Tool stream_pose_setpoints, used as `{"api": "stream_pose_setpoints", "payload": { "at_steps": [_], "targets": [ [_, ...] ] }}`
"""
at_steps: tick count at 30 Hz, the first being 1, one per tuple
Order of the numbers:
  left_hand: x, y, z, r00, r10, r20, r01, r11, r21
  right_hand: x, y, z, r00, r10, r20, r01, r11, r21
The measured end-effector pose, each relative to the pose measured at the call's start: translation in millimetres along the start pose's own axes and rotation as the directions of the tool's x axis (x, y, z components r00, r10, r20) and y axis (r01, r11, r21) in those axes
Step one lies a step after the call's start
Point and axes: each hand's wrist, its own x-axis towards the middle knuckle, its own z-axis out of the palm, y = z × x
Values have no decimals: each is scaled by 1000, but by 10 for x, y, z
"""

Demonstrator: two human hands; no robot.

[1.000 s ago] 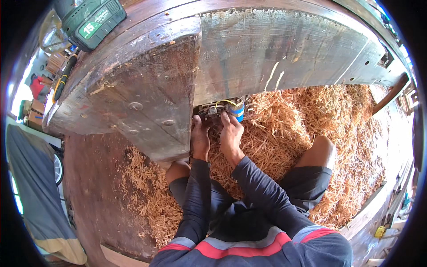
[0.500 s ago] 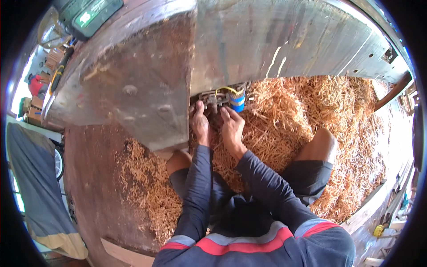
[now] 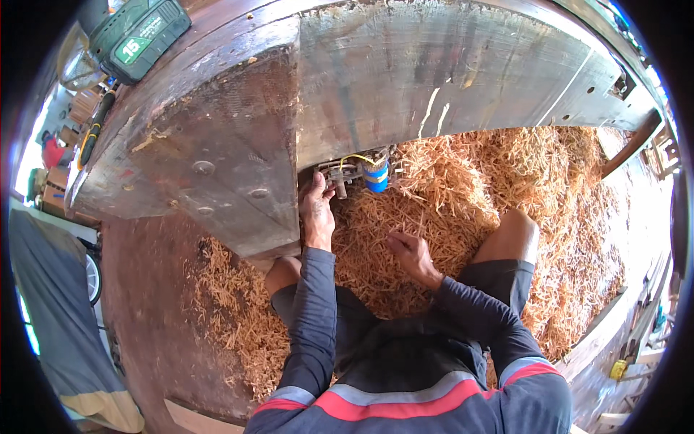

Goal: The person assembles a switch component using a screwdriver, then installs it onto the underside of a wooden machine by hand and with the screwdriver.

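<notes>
Under the bench's front edge sits a metal mechanism (image 3: 342, 179) with a yellow wire (image 3: 356, 157) looping over it and a blue cylindrical part (image 3: 376, 178) at its right. My left hand (image 3: 319, 215) reaches up to the mechanism's left end, thumb raised and fingers curled against it; their grip is partly hidden. Lower and to the right, my right hand (image 3: 412, 255) hovers above the wood shavings (image 3: 448, 195), apart from the mechanism. Its fingers are pinched together, and whatever may be between them is too small to make out.
The worn bench (image 3: 434, 87) spans the upper view, its corner block (image 3: 238, 159) left of my hands. A green battery pack (image 3: 141, 40) and a yellow-black hand tool (image 3: 94, 130) lie on top. Shavings surround my knees; a board (image 3: 202, 416) lies at lower left.
My right hand has left the mechanism and moved down and right, over the shavings. My left hand stays at the mechanism. The view has shifted slightly.
</notes>
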Motion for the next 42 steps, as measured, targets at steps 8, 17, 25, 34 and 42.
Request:
{"api": "stream_pose_setpoints", "payload": {
  "at_steps": [8, 17, 25, 34, 42],
  "targets": [
    [-92, 73, 40, 983, 172, 61, -180, 973, 147, -87, -211, 63, 828, -337, 448, 413, 907, -82],
    [-81, 34, 82, 905, 361, 224, -406, 891, 205, 249, -36, -432, 711, -382, 590, 603, 763, -234],
    [-50, 3, 33, 895, 397, 204, -431, 886, 168, 278, 203, -353, 599, -463, 653, 756, 595, -271],
    [-233, -6, 43, 946, 317, 73, -324, 940, 108, 453, 281, -209, 559, -383, 736, 800, 482, -357],
    [-98, -103, -14, 997, 70, 17, -67, 989, -133, 258, 159, -331, 599, -405, 691, 771, 524, -361]
  ]
}}
